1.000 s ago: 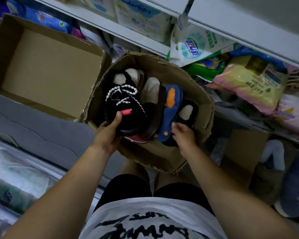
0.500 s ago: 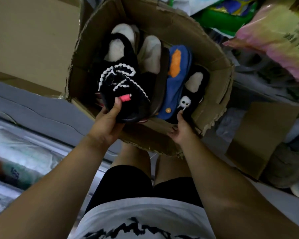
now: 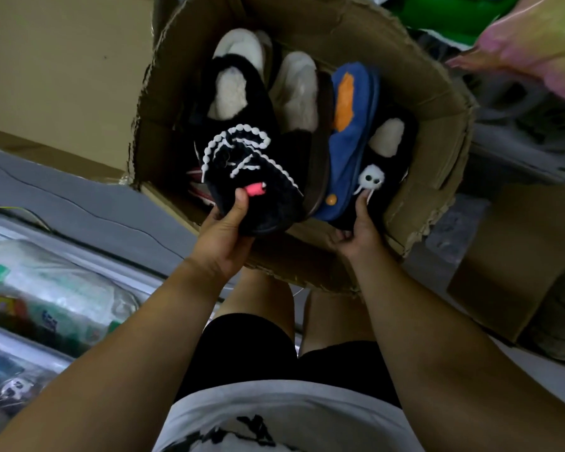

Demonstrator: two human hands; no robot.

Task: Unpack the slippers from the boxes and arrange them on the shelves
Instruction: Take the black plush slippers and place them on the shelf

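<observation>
Torn cardboard box [image 3: 437,102] is seen from above, propped in front of the person's legs with its open mouth tipped toward the camera. Judged: it is kept that way so the slippers can be reached toe-first.

- Laced black slipper [image 3: 242,158], with a white beaded lace and a pink tab, lies at the box's left side, its toe hanging over the near rim. It is gripped at the toe by the left hand [image 3: 224,236]: thumb pressed on top by the tab, fingers curled underneath. The toe is the only part clear of the pile, so the grip is taken there.
- Pompom slipper [image 3: 385,151], black with a white fuzzy face, is wedged by the box's right wall. Its toe is pinched by the right hand [image 3: 361,233], thumb up against the fabric just below the pompom and fingers curled under at the near rim. Whether the rim is also held cannot be told.
- Blue slipper [image 3: 353,125] with an orange patch and brown slipper [image 3: 299,89] with cream lining are packed on edge between the two held ones, untouched. They are stood on edge to fit the box.

One slipper per hand, likely for pulling both out together. Nothing is fully clear of the box yet, so unpacking is judged at the lifting-out step.

An empty box [image 3: 62,60] lies beyond the far left corner, a pink bag [image 3: 535,50] at the upper right, and wrapped packs [image 3: 46,298] at the lower left. No shelf board can be made out.
</observation>
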